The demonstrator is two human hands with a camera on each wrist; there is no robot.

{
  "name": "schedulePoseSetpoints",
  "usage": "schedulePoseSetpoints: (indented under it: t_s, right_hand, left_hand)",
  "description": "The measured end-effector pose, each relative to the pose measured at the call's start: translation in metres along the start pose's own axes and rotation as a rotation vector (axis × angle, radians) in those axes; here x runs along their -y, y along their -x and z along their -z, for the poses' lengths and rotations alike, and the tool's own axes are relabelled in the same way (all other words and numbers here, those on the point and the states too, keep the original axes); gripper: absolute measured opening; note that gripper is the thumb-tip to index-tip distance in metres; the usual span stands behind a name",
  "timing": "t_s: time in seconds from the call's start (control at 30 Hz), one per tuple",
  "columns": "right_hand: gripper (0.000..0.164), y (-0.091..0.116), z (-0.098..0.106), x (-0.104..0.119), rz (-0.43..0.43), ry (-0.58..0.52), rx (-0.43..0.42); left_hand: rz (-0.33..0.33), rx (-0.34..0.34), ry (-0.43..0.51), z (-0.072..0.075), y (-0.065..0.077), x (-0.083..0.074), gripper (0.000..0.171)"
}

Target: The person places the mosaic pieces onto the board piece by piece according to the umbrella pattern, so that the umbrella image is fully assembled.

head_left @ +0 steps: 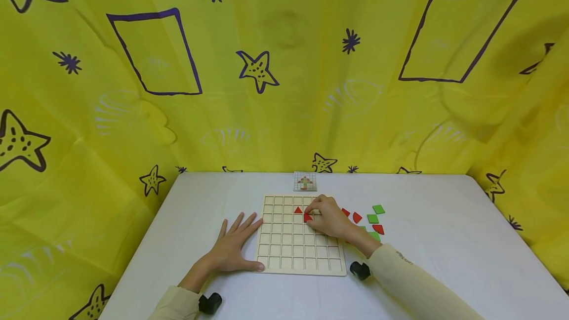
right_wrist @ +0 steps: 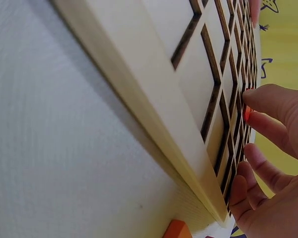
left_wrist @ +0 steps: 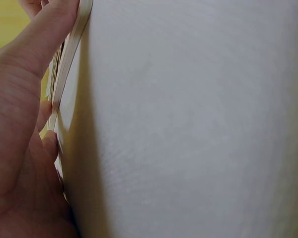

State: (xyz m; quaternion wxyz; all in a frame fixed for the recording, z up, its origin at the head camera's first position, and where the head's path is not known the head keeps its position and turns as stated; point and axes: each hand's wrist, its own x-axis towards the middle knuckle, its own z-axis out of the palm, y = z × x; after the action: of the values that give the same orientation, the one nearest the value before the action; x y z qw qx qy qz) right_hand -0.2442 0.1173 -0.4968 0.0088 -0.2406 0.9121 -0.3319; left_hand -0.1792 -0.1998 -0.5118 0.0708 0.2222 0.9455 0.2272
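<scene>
A wooden grid board [head_left: 281, 250] with square recesses lies on the white table. A red triangle [head_left: 298, 210] sits in one cell of its upper part. My right hand [head_left: 330, 215] is over the upper right of the board, thumb and index finger pinching a red piece [head_left: 307, 218] at a cell just below and right of the triangle. In the right wrist view the fingertips mostly cover that red piece [right_wrist: 247, 113]. My left hand [head_left: 232, 247] lies with fingers spread beside the board, its thumb and a fingertip touching the left edge.
Right of the board lie loose pieces, among them green squares [head_left: 378, 209] and red rounded pieces [head_left: 357, 217], some partly behind my right arm. Behind the board lies a small card [head_left: 304, 181] with a coloured grid pattern. A yellow patterned curtain [head_left: 293, 112] borders the table.
</scene>
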Motion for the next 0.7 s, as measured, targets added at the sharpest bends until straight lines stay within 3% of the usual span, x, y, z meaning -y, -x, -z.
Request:
schedulePoseSetpoints:
  t_s: [0.33, 0.7]
  right_hand:
    - [0.025, 0.005, 0.007, 0.0, 0.002, -0.049, 0.028]
    - [0.031, 0.022, 0.043, -0.01, 0.028, -0.042, 0.026]
  left_hand:
    - [-0.004, -0.004, -0.003, -0.002, 0.0, 0.002, 0.115]
    - [0.01, 0.014, -0.016, 0.0, -0.001, 0.0, 0.115]
